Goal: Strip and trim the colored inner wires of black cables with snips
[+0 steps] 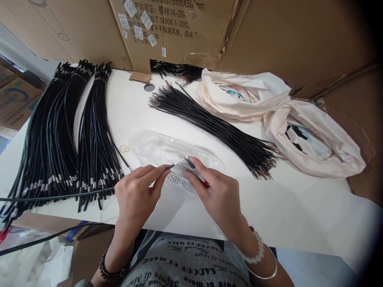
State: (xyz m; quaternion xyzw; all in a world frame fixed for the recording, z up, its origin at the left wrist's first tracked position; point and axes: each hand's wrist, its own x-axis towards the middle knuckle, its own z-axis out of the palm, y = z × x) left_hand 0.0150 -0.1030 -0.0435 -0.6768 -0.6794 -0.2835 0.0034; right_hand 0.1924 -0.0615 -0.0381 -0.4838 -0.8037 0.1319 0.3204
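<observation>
My left hand (139, 195) is closed, with thumb and forefinger pinching a black cable (60, 196) near its end. The cable trails away to the left past the wrist. A thin silvery cable end (178, 162) sticks out from the pinch and reaches the right fingertips. My right hand (217, 189) is closed around a small dark tool (189, 162); a bit of red shows under the fingers, but most of it is hidden. Beneath both hands lies a clear plastic bag (149, 145) printed "RoHS".
Tied bundles of black cables (56, 119) with silver-banded ends lie at left. A loose bundle (215, 127) with bare copper-coloured ends lies beyond my hands. Two rolled-down white bags (254, 111) holding small parts stand at right. Cardboard boxes (179, 32) wall the table's back.
</observation>
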